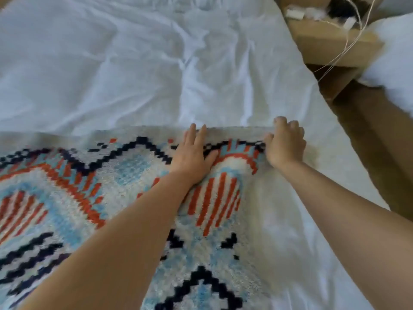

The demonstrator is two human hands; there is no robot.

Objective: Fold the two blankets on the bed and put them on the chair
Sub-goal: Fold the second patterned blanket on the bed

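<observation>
The patterned blanket (pixel 125 186) lies spread flat over the near part of the bed (pixel 111 63). The right grip (pixel 286 146) is curled tight on its far corner, towards the bed's right side. The left grip (pixel 192 157) lies flat with straight fingers, pressing the same edge just beside it. Pulled by that one corner, I'd expect the thick pile to drag and bunch, skewing the fold. It might even slide off the bed's right side.

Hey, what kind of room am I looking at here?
Most likely a bedroom: a rumpled white bed sheet, a patterned blanket spread on it, and what looks like a wooden bedside table alongside.
</observation>
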